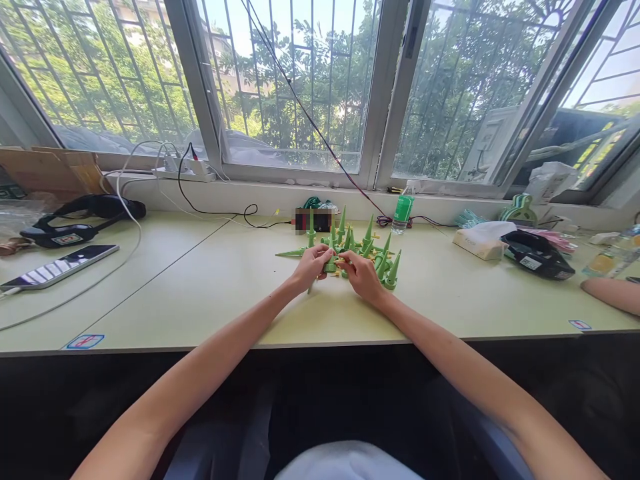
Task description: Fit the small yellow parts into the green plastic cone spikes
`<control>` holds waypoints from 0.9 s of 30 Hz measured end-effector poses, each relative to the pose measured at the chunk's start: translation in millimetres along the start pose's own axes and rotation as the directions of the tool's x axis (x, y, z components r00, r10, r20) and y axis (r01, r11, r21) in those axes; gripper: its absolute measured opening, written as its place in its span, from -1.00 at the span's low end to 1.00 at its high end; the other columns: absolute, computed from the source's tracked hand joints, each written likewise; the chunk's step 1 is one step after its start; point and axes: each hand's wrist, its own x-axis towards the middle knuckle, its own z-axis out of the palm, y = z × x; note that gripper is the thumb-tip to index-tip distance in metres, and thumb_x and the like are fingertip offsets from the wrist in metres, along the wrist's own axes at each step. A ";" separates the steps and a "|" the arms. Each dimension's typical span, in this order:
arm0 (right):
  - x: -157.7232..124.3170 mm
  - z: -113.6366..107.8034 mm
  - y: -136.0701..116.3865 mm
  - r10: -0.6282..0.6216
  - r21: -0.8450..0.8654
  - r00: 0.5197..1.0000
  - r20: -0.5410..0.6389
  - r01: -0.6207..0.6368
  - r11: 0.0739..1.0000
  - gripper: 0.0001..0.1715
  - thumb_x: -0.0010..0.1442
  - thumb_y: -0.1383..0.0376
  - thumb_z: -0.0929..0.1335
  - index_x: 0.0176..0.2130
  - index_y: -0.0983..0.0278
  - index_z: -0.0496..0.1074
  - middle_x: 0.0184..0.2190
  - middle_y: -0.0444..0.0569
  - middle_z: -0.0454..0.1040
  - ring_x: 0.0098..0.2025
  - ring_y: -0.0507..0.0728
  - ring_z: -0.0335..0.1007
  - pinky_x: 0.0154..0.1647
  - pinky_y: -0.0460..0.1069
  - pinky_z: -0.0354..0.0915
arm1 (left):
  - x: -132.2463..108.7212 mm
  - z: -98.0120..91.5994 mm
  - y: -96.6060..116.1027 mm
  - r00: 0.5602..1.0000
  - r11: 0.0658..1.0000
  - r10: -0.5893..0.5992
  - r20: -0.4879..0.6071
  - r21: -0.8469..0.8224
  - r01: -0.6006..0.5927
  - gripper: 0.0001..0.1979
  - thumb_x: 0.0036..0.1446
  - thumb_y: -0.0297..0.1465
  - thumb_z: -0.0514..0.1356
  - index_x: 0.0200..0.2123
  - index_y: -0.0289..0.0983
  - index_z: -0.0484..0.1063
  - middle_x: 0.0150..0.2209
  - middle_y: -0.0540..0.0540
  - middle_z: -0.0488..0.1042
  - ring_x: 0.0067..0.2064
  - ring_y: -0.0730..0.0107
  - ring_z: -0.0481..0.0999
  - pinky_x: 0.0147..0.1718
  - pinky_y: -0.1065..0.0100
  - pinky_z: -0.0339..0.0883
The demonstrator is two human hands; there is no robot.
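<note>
Several green cone-shaped plant watering spikes (pixel 369 233) with small yellow parts stand and lie in a cluster on the pale table (pixel 200 300). My left hand (pixel 311 267) is closed around one green watering spike (pixel 331 264), which points upward at the near side of the cluster. Close against it, my right hand (pixel 361 272) has its fingers pinched together at the spike's side. What sits between those fingertips is too small to make out. More spikes (pixel 392 272) stand just beyond and to the right of my right hand.
Behind the spikes are a dark box (pixel 314 220) and a green-labelled bottle (pixel 403 211). To the left lie a phone (pixel 60 267), a black headset (pixel 83 220) and white cables. A tissue box (pixel 480 241), another headset (pixel 537 253) and another person's arm (pixel 613 293) are on the right.
</note>
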 end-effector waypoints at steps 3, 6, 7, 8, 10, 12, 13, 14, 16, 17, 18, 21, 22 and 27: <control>-0.2 -0.5 0.3 0.006 0.003 1.000 0.010 -0.006 1.000 -0.75 0.36 0.17 0.25 -0.16 0.25 0.44 -0.37 -0.04 0.55 -0.39 0.09 0.41 -0.32 -0.08 0.20 | -1.7 -1.1 -0.9 0.998 0.997 0.051 0.021 0.050 -0.052 -0.58 0.03 -0.04 0.31 -0.38 -0.26 0.28 -0.60 0.12 0.17 -0.64 0.63 0.07 -0.74 0.51 0.01; -0.6 -1.0 0.7 0.012 -0.015 0.999 0.031 -0.011 1.000 -0.72 0.38 0.17 0.23 -0.24 0.25 0.42 -0.48 -0.09 0.47 -0.47 0.06 0.34 -0.36 -0.09 0.17 | -2.8 -1.2 -0.8 0.994 0.986 0.104 0.032 0.126 -0.107 -0.57 0.05 -0.02 0.28 -0.34 -0.25 0.27 -0.55 0.10 0.23 -0.62 0.62 0.12 -0.73 0.52 0.06; -0.9 -1.2 0.9 0.014 -0.025 0.999 0.039 -0.013 1.000 -0.71 0.38 0.17 0.22 -0.27 0.25 0.41 -0.51 -0.11 0.44 -0.50 0.05 0.31 -0.37 -0.10 0.15 | -3.1 -1.1 -0.6 0.992 0.979 0.122 0.032 0.159 -0.126 -0.58 0.06 -0.02 0.27 -0.34 -0.25 0.27 -0.52 0.08 0.26 -0.61 0.62 0.14 -0.72 0.52 0.08; -1.2 -1.2 1.2 0.015 -0.035 0.999 0.046 -0.014 0.999 -0.70 0.39 0.16 0.21 -0.29 0.25 0.40 -0.53 -0.12 0.41 -0.51 0.04 0.28 -0.39 -0.10 0.14 | -3.3 -0.9 -0.2 0.989 0.970 0.143 0.030 0.194 -0.146 -0.59 0.07 -0.03 0.25 -0.33 -0.25 0.27 -0.49 0.07 0.28 -0.60 0.62 0.15 -0.71 0.52 0.09; -1.8 -0.8 2.6 0.018 -0.055 0.998 0.057 -0.015 0.998 -0.67 0.40 0.16 0.19 -0.33 0.25 0.36 -0.54 -0.12 0.38 -0.52 0.04 0.24 -0.40 -0.10 0.11 | -3.6 -0.5 0.3 0.981 0.945 0.192 0.025 0.264 -0.192 -0.62 0.10 -0.05 0.23 -0.31 -0.25 0.28 -0.44 0.04 0.32 -0.58 0.62 0.19 -0.69 0.52 0.11; -2.3 0.3 4.8 0.022 -0.081 0.998 0.066 -0.017 0.997 -0.65 0.41 0.17 0.16 -0.35 0.24 0.33 -0.55 -0.12 0.36 -0.53 0.03 0.21 -0.41 -0.10 0.08 | -3.6 0.0 0.0 0.970 0.919 0.243 0.028 0.313 -0.239 -0.65 0.12 -0.08 0.21 -0.30 -0.25 0.29 -0.41 0.02 0.36 -0.56 0.62 0.22 -0.65 0.52 0.12; -2.4 1.1 6.0 0.027 -0.098 0.997 0.070 -0.020 0.995 -0.64 0.41 0.17 0.15 -0.36 0.24 0.31 -0.55 -0.12 0.35 -0.54 0.03 0.20 -0.41 -0.10 0.07 | -3.5 0.2 -0.5 0.964 0.909 0.263 0.034 0.327 -0.260 -0.67 0.13 -0.10 0.21 -0.30 -0.25 0.29 -0.40 0.02 0.38 -0.55 0.61 0.23 -0.63 0.52 0.13; -2.5 1.8 7.2 0.035 -0.119 0.997 0.071 -0.026 0.993 -0.64 0.41 0.17 0.14 -0.37 0.24 0.28 -0.56 -0.12 0.34 -0.54 0.04 0.18 -0.42 -0.09 0.05 | -3.3 0.4 -1.2 0.960 0.901 0.278 0.042 0.336 -0.276 -0.68 0.13 -0.11 0.20 -0.29 -0.25 0.29 -0.40 0.02 0.39 -0.54 0.60 0.24 -0.61 0.51 0.14; -2.5 3.2 8.8 0.057 -0.152 0.996 0.073 -0.046 0.987 -0.63 0.41 0.17 0.12 -0.39 0.23 0.24 -0.57 -0.13 0.31 -0.55 0.04 0.16 -0.44 -0.08 0.02 | -2.6 0.7 -2.9 0.954 0.894 0.295 0.056 0.336 -0.296 -0.69 0.14 -0.12 0.20 -0.28 -0.25 0.30 -0.43 0.03 0.39 -0.54 0.60 0.22 -0.59 0.50 0.14; -2.4 3.7 9.2 0.072 -0.157 0.995 0.075 -0.059 0.986 -0.63 0.42 0.17 0.11 -0.40 0.22 0.22 -0.58 -0.13 0.30 -0.56 0.04 0.16 -0.44 -0.08 0.00 | -2.2 0.8 -3.7 0.952 0.893 0.299 0.061 0.333 -0.302 -0.69 0.15 -0.12 0.19 -0.27 -0.25 0.30 -0.44 0.03 0.38 -0.55 0.60 0.20 -0.59 0.50 0.13; -2.3 4.0 9.2 0.088 -0.154 0.993 0.080 -0.075 0.985 -0.63 0.42 0.17 0.10 -0.40 0.22 0.20 -0.59 -0.14 0.30 -0.56 0.04 0.17 -0.45 -0.08 0.00 | -1.9 0.9 -4.5 0.951 0.893 0.304 0.065 0.330 -0.307 -0.70 0.16 -0.12 0.19 -0.26 -0.25 0.31 -0.46 0.04 0.37 -0.55 0.60 0.19 -0.59 0.49 0.13; -1.9 4.3 7.9 0.134 -0.113 0.986 0.097 -0.123 0.986 -0.61 0.43 0.15 0.08 -0.40 0.21 0.16 -0.60 -0.15 0.29 -0.57 0.04 0.19 -0.45 -0.09 0.01 | -0.9 0.9 -6.1 0.944 0.885 0.320 0.073 0.333 -0.326 -0.70 0.17 -0.12 0.18 -0.26 -0.25 0.32 -0.46 0.05 0.36 -0.56 0.61 0.16 -0.59 0.49 0.11; -1.7 4.3 7.3 0.144 -0.099 0.985 0.097 -0.134 0.986 -0.61 0.43 0.14 0.08 -0.41 0.21 0.15 -0.60 -0.16 0.29 -0.57 0.03 0.19 -0.45 -0.09 0.02 | -0.5 0.9 -6.4 0.942 0.881 0.326 0.075 0.336 -0.332 -0.70 0.17 -0.13 0.18 -0.27 -0.26 0.33 -0.45 0.05 0.35 -0.56 0.61 0.15 -0.59 0.49 0.11; -0.3 4.1 4.2 0.149 -0.050 0.987 0.063 -0.146 0.988 -0.56 0.43 0.08 0.09 -0.43 0.21 0.16 -0.60 -0.17 0.28 -0.57 0.02 0.16 -0.45 -0.09 0.02 | 1.6 1.4 -7.9 0.955 0.912 0.291 0.062 0.284 -0.297 -0.69 0.16 -0.13 0.21 -0.32 -0.26 0.28 -0.47 0.07 0.33 -0.60 0.65 0.13 -0.65 0.50 0.08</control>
